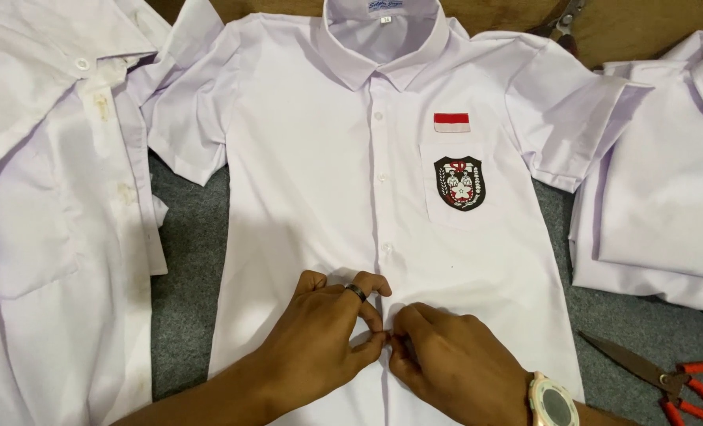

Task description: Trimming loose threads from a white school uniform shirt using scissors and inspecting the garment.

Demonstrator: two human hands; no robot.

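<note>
A white short-sleeved shirt [312,181] lies flat, front up, on a grey mat, with a red-and-white patch and a black shield badge [459,182] on its chest pocket. My left hand [320,339], wearing a dark ring, pinches the shirt's button placket low on the front. My right hand [454,367], with a pale watch [552,401] on the wrist, pinches the same placket from the other side. Fingertips of both hands meet at the placket around a lower button, which they hide.
Another white shirt [44,205] lies at the left, with yellowish stains by its buttons. Folded white shirts [667,197] are stacked at the right. Red-handled scissors [667,379] lie at the lower right on the grey mat [186,268]. A metal tool [560,20] rests at the top.
</note>
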